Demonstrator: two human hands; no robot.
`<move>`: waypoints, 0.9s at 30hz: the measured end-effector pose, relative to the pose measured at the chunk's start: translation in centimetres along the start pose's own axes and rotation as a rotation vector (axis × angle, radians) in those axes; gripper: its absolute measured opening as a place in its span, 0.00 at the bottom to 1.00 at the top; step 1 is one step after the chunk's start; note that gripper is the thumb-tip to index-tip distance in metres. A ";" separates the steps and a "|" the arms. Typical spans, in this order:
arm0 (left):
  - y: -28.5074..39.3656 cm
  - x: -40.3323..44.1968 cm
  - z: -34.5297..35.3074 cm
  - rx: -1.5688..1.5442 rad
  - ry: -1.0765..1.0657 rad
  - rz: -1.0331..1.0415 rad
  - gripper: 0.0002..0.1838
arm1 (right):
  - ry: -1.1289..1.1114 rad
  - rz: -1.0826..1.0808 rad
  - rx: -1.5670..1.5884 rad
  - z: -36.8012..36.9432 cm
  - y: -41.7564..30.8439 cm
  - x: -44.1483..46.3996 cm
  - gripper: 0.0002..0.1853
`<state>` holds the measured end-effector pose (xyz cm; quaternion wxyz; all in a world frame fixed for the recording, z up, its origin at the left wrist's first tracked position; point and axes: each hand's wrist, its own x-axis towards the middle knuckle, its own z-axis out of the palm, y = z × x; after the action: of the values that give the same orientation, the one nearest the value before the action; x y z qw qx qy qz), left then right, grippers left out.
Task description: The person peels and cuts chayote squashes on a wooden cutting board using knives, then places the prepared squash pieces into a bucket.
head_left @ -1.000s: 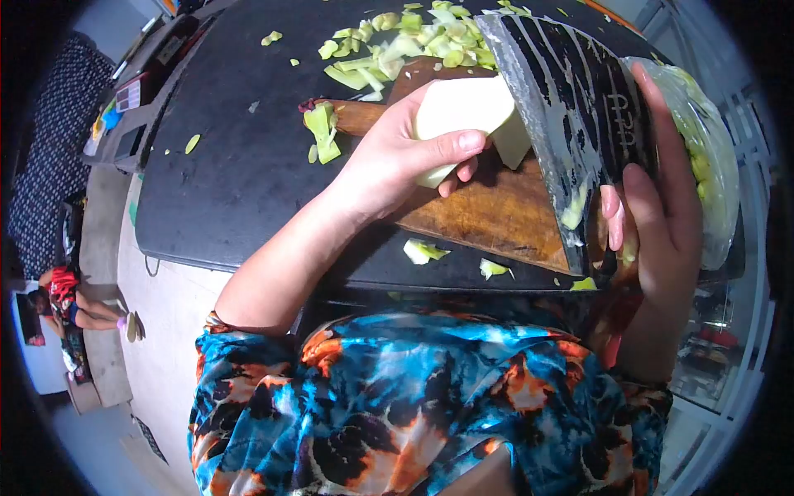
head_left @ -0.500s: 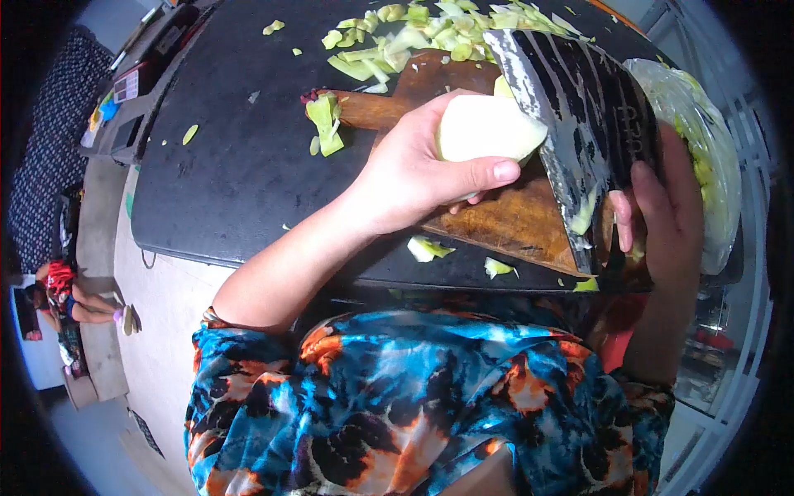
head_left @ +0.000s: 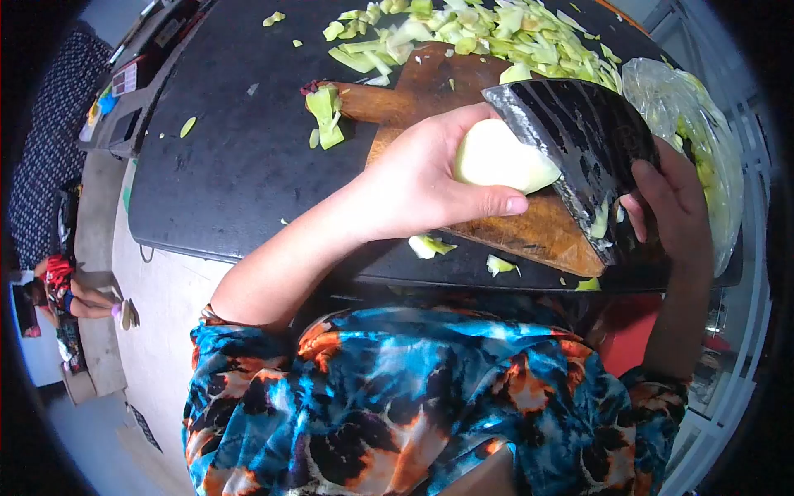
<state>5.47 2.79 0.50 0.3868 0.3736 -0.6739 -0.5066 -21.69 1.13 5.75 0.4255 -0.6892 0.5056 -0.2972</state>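
Observation:
My left hand (head_left: 413, 182) is wrapped round a peeled, pale green-white fruit or vegetable (head_left: 504, 159), its thumb along the lower side. Held in my right hand (head_left: 680, 202) is a wide, dark-bladed cleaver (head_left: 571, 132), whose handle is hidden by the fingers. The blade's whitish, wet edge touches or nearly touches the right side of the peeled piece. A scrap of green peel clings to the blade near its lower corner. Both hands are above a brown wooden cutting board (head_left: 529, 236) with a short handle pointing left.
Heaped green peelings (head_left: 529, 37) lie behind the board on the black table (head_left: 248, 165). A larger green scrap (head_left: 326, 116) rests beside the board's handle, with small bits near the front edge. To the right stands a clear plastic bag (head_left: 699, 140) with greenish contents. Another person (head_left: 62, 285) is far left.
The cleaver has moved down and its blade is tilted flatter. The peeled piece has turned and shifted slightly right and down in my left hand.

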 end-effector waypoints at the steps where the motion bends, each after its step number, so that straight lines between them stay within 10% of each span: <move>1: 0.0 0.0 0.0 0.003 -0.004 -0.001 0.29 | -0.015 0.018 -0.002 -0.1 0.0 0.0 0.18; 9: 1.1 -0.2 0.0 0.083 -0.154 -0.170 0.29 | -0.247 0.072 -0.130 -0.7 -1.3 0.6 0.22; 27: -0.2 0.2 1.3 -0.403 0.208 0.094 0.25 | -0.054 0.059 0.406 5.5 -1.4 0.7 0.13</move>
<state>4.24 3.12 0.06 0.5442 0.3071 -0.5322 -0.5711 -16.25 2.23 4.40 0.5774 -0.5820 0.4437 -0.3619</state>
